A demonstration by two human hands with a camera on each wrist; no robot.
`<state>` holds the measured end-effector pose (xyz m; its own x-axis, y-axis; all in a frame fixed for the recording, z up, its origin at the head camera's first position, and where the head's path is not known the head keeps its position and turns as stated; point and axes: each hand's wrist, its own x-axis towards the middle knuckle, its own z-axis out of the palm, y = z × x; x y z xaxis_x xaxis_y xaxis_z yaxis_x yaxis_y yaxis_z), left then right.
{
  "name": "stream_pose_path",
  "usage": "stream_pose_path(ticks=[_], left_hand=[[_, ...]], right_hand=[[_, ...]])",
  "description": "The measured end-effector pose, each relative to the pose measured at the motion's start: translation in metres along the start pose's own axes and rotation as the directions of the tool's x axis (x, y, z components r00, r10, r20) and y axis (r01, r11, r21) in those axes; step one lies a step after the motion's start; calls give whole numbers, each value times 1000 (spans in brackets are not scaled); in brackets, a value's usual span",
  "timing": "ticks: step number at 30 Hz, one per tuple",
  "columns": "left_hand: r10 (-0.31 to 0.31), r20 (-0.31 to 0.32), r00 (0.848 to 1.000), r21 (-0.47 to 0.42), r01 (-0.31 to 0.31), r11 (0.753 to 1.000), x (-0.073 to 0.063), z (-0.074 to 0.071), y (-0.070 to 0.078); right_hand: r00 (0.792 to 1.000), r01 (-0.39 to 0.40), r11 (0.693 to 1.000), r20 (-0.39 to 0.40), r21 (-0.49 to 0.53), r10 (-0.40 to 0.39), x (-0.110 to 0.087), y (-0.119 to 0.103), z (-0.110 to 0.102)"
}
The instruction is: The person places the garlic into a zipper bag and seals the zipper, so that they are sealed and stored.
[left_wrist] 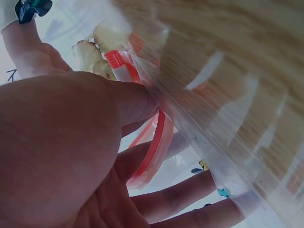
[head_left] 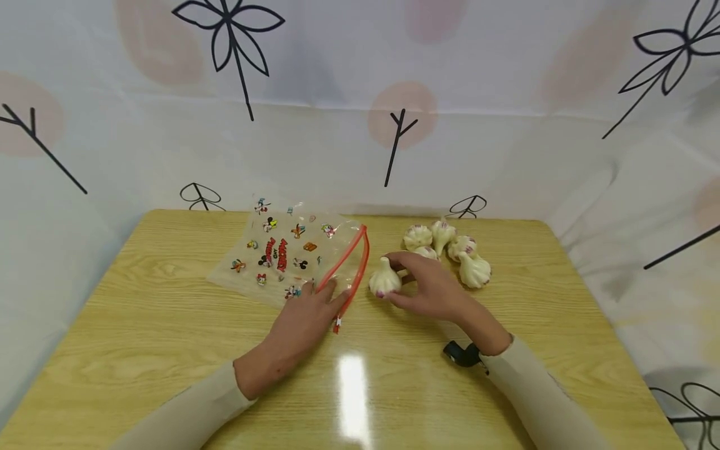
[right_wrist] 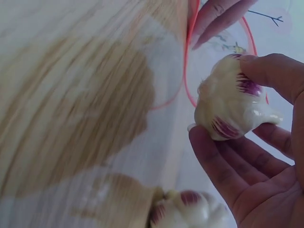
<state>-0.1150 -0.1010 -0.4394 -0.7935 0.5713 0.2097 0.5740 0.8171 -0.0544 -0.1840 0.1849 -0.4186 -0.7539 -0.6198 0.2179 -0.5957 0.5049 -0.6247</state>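
A clear plastic zip bag (head_left: 298, 247) with cartoon prints and a red zip edge lies on the table, its mouth gaping to the right. My left hand (head_left: 304, 322) rests at that mouth, fingers spread and fairly straight. In the left wrist view, the thumb touches the bag's edge and the red strip (left_wrist: 156, 147) crosses the index finger. My right hand (head_left: 430, 287) grips a white garlic bulb (head_left: 385, 279) with purple streaks between thumb and fingers. The right wrist view shows this garlic bulb (right_wrist: 232, 99) close to the red-edged mouth, outside the bag.
Several more garlic bulbs (head_left: 474, 270) sit clustered beyond the right hand. The wooden table (head_left: 169, 325) meets a patterned cloth (head_left: 315, 150) at its back and sides. A red and white zip slider (head_left: 337, 324) lies at the bag's near corner.
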Motion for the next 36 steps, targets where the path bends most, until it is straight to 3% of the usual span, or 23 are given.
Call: stream_pose_path(ticks=[12,23,31,36], left_hand=[[-4,-2,1000,0,4,1000,-3,-1,-2],[8,16,1000,29,-8,1000,0,-1,-1],[25,-11,1000,47,-24,999,-2,-1,-2],[35,-34,999,60,-33,998,-1,0,-2]], right_hand=[[1000,4,994,6,105,-5,23,-1,17],[1000,-9,998,-12,65,10,39,-6,25],[1000,-20,997,-3,79,20,55,-8,39],[999,13,997,-51,71,-9,63,-10,46]])
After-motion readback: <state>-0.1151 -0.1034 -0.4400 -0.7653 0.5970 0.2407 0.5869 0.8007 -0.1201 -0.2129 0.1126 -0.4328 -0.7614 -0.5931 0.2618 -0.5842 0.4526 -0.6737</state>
